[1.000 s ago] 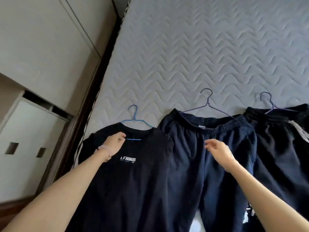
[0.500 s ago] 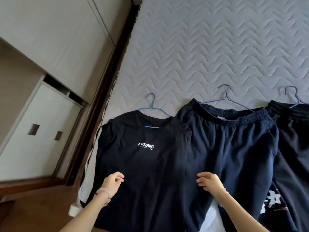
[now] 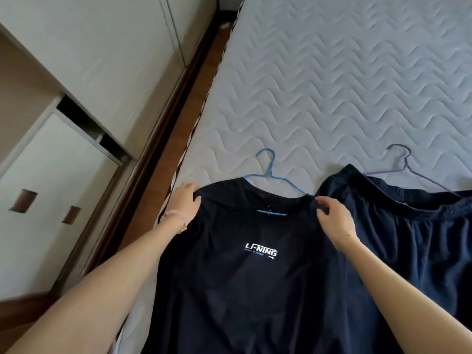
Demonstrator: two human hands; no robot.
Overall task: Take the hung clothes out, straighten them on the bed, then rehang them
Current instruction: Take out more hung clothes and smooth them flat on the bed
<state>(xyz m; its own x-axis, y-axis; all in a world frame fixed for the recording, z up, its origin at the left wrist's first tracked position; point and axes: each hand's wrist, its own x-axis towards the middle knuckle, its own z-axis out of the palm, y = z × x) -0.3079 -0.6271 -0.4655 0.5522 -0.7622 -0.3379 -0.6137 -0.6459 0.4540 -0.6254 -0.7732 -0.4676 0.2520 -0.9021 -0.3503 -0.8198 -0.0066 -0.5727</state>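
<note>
A black T-shirt [image 3: 255, 290] with a white chest logo lies flat on the bed, still on its blue wire hanger [image 3: 270, 175]. My left hand [image 3: 185, 203] pinches the shirt's left shoulder. My right hand [image 3: 332, 218] pinches the right shoulder, beside the collar. To the right lie dark navy pants [image 3: 413, 238] on a purple wire hanger [image 3: 406, 169], partly cut off by the frame edge.
The quilted grey mattress [image 3: 332, 85] stretches away beyond the clothes. A brown wooden bed frame [image 3: 178, 139] runs along its left edge. White wardrobe doors [image 3: 89, 60] stand to the left across a narrow gap.
Both hands moved from the shirt's lower hem up to its shoulders and took hold there. The view shifted left, so the third garment at the right went out of frame.
</note>
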